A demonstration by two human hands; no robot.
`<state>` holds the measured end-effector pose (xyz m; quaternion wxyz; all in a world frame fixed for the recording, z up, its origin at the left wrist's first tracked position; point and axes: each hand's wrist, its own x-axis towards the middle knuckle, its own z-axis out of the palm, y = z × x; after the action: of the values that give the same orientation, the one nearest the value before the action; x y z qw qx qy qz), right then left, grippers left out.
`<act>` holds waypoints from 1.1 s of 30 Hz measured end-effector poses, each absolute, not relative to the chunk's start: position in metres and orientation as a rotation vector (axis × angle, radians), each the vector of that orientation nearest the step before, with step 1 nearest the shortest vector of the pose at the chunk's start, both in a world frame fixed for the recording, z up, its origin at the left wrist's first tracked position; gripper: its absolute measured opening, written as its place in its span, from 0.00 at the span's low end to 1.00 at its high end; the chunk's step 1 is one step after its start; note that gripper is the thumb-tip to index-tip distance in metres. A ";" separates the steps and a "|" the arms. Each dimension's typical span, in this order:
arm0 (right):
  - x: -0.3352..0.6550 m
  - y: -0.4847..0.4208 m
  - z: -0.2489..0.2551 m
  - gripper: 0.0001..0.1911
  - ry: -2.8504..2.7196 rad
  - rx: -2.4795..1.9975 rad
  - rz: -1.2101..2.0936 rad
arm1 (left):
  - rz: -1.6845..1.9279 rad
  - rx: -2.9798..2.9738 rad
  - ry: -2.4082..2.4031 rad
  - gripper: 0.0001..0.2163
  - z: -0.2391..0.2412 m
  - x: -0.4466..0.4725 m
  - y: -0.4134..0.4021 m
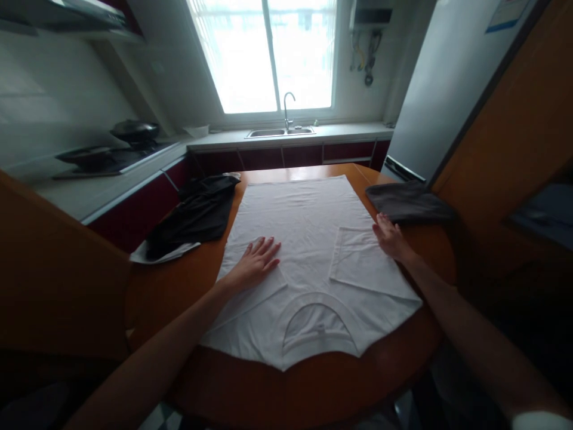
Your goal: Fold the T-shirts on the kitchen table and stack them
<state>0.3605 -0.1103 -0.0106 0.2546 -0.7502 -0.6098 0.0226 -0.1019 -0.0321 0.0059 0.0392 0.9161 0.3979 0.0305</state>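
A white T-shirt (pixel 308 233) lies spread on the round wooden table (pixel 286 400), its neckline toward me and its hem at the far side. Both sleeves are folded inward over the body. My left hand (pixel 257 261) rests flat on the folded left sleeve, fingers spread. At the shirt's right edge, my right hand (pixel 388 236) touches the cloth beside the right sleeve (pixel 358 260), with its fingers stretched out. Neither hand grips the fabric.
Dark clothes (pixel 201 209) with a white piece beneath lie at the table's left. A folded dark grey cloth (pixel 409 202) lies at the right. Beyond are a counter with a sink (pixel 266 133), a stove with pans (pixel 134 131) and a refrigerator (pixel 425 89).
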 end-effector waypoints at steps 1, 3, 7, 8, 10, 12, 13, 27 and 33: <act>0.366 -0.110 -0.007 0.43 -1.571 -2.032 0.030 | 0.099 2.813 1.217 0.29 0.004 -0.102 -0.030; 0.370 -0.112 0.001 0.42 -1.502 -2.019 -0.030 | 0.102 2.821 1.207 0.29 0.002 -0.103 -0.027; 0.355 -0.116 0.004 0.39 -1.799 -1.975 -0.021 | 0.067 2.820 1.239 0.30 0.000 -0.103 -0.020; 0.349 -0.116 0.003 0.38 -1.900 -1.990 0.037 | 0.049 2.816 1.249 0.30 -0.001 -0.102 -0.019; 0.340 -0.115 0.002 0.38 -2.028 -2.013 0.151 | 0.017 2.814 1.256 0.30 -0.001 -0.103 -0.016; 0.337 -0.116 0.006 0.39 -2.038 -2.020 0.204 | 0.017 2.831 1.244 0.30 -0.002 -0.104 -0.013; 0.337 -0.119 0.010 0.40 -2.014 -2.011 0.201 | 0.029 2.845 1.239 0.30 -0.004 -0.104 -0.012; 0.318 -0.207 0.024 0.35 -1.873 -1.953 -0.093 | 0.036 2.831 1.239 0.31 -0.010 -0.106 -0.005; 0.327 -0.219 0.019 0.36 -1.899 -2.043 -0.035 | 0.027 2.846 1.241 0.32 -0.007 -0.104 -0.006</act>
<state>0.3275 -0.2192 0.0190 0.1754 -0.7211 -0.6702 -0.0125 -0.1035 -0.0060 -0.0067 0.0182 0.9165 0.3996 0.0088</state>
